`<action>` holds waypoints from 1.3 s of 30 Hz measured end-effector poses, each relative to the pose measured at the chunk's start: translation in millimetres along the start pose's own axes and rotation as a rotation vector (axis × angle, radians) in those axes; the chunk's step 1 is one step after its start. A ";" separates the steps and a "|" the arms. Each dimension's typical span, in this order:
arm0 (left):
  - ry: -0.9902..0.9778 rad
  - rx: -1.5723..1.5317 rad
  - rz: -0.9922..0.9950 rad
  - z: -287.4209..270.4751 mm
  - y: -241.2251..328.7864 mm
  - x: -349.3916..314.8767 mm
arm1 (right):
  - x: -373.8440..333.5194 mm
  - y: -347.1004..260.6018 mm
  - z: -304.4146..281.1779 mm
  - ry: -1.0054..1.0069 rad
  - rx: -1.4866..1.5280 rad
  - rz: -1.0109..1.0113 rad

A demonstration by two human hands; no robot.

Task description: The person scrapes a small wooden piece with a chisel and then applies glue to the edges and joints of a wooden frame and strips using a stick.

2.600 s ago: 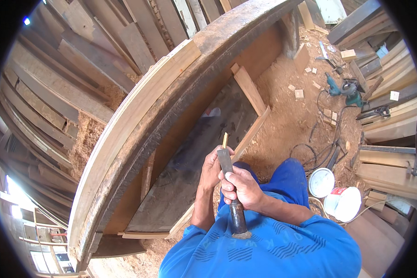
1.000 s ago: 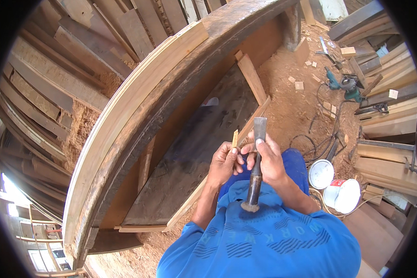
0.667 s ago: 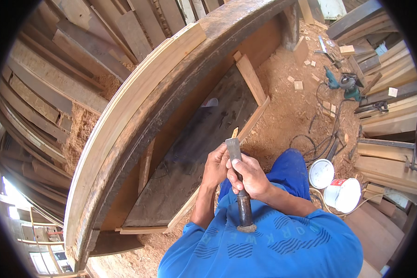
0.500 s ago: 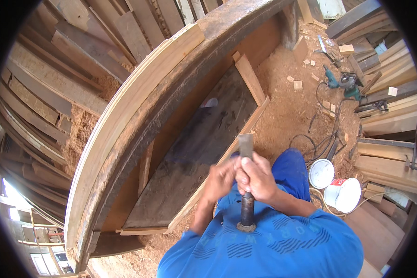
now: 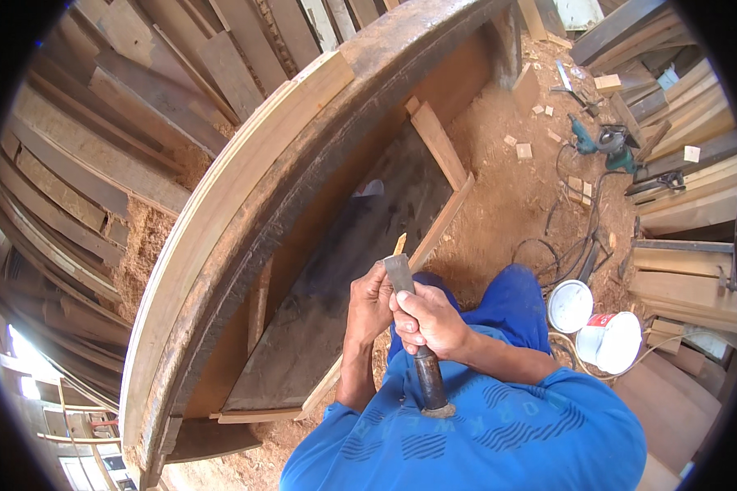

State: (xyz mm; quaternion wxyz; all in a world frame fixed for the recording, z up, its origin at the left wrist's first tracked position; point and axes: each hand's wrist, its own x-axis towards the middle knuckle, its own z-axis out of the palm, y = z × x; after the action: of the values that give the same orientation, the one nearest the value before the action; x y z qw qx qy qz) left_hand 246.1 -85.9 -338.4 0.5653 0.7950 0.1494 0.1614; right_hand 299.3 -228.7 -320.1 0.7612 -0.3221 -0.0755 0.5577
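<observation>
Low in front of my chest, my right hand is wrapped round a chisel where the blade meets its dark, round handle. The handle's end rests against my blue shirt, and the broad, flat blade points up and away. My left hand is closed beside the blade, fingers pinched close to its edge. A thin, yellowish wooden stick juts out just past the blade tip from the left fingers. Most of the stick is hidden, so its kind does not show.
A curved timber beam sweeps along my left, with a dark panel beside it. Right of my knee stand two white buckets. Beyond them lie cables, a green power tool and wood offcuts on the shavings-strewn ground. Stacked planks line the right.
Both hands and the chisel have shifted slightly left, and the blade sits lower. The left hand, blurred before, is now beside the blade, and the thin stick has come into sight.
</observation>
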 end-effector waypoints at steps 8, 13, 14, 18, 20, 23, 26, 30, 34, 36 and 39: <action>-0.107 -0.176 -0.303 18.1 -27.8 -74.7 | -47.4 -28.8 -4.6 0.110 -0.169 -0.358; 0.030 -0.293 -0.194 3.8 -28.9 -34.8 | -0.6 -18.0 -37.3 0.217 -0.227 -0.307; 0.031 -0.323 -0.135 4.3 -31.2 -28.8 | 5.8 -17.6 -39.1 0.189 -0.317 -0.325; -0.009 -0.506 -0.105 19.3 -25.9 -11.1 | 8.6 -22.2 -31.7 0.171 -0.125 -0.387; -0.041 -0.466 -0.157 19.4 -25.6 -4.6 | 8.2 -19.1 -34.8 0.183 -0.061 -0.400; -0.078 -0.514 -0.176 18.6 -38.1 2.1 | 3.1 -15.4 -30.1 0.127 0.053 -0.277; 0.062 -0.328 -0.101 24.9 -31.2 10.2 | 3.4 -5.0 -18.2 0.050 0.067 -0.095; -0.020 -0.185 -0.122 12.3 -20.1 7.5 | 3.3 -0.1 -15.2 0.010 0.074 -0.022; -0.015 -0.063 -0.089 12.8 -12.6 -2.0 | -3.2 0.9 -11.6 0.044 0.018 -0.018; -0.017 -0.046 -0.118 13.5 -0.6 -4.6 | -6.6 -4.8 -6.7 0.080 -0.011 -0.071; -0.235 -0.071 -0.039 12.8 -20.5 -43.0 | -27.1 -27.6 -11.9 0.125 -0.075 -0.297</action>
State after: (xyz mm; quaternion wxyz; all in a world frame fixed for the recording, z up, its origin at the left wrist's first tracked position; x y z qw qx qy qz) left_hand 211.6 -108.4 -365.6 0.6098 0.7848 0.0916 0.0615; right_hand 317.0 -262.6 -306.9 0.8260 -0.3695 -0.0957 0.4148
